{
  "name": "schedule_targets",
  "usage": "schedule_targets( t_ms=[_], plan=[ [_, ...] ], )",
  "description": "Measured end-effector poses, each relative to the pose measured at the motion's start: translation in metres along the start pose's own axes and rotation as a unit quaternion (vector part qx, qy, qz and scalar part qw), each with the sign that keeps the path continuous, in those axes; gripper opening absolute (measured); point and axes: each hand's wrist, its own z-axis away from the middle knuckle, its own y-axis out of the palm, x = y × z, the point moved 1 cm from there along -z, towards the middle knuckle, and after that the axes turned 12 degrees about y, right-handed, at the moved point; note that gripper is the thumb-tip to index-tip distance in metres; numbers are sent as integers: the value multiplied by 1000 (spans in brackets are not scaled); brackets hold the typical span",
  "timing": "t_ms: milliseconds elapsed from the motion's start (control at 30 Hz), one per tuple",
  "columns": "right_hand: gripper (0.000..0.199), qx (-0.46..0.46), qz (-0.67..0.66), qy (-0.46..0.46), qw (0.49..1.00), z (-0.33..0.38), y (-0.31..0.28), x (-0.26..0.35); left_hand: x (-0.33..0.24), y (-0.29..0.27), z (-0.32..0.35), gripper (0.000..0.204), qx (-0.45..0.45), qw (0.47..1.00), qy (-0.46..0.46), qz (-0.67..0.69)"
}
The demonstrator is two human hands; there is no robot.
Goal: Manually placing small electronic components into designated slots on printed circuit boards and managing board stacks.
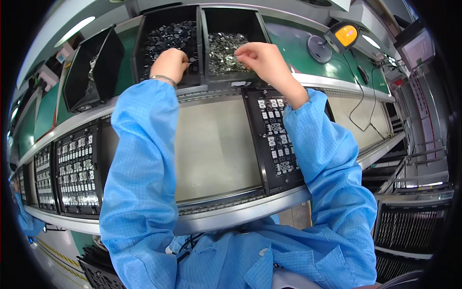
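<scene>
My left hand (169, 65) reaches over the near part of a black bin (138, 53) full of small dark round pieces (168, 36). Its fingers curl down toward the pieces, and what they hold, if anything, is hidden. Over the neighbouring black bin (236, 19), which holds small shiny metal pieces (222, 50), is my right hand (260, 57). Thumb and fingertips are pinched together there; anything between them is too small to make out. Below my right forearm lies a black tray (272, 173) with rows of small white-and-silver parts.
Another black bin (77, 79) stands further left. Filled trays (77, 168) sit on the conveyor (216, 144) at left. A yellow-faced scanner (345, 36) with a round base and a cable is at back right, near a screen (417, 48). Metal rails edge the conveyor.
</scene>
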Motion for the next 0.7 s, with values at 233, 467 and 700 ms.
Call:
schedule_targets(
  t_ms=[233, 467, 700],
  plan=[
    [12, 163, -103, 29, 981, 51, -40, -4, 7, -2, 4, 13, -97, 991, 84, -24],
    [15, 170, -48, -12, 984, 96, -22, -66, 3, -5, 3, 15, -157, 976, -17, 149],
    [14, 128, 27, 17, 991, 101, -10, -72, -24, -24, 21, 16, -208, 891, -111, 388]
  ],
)
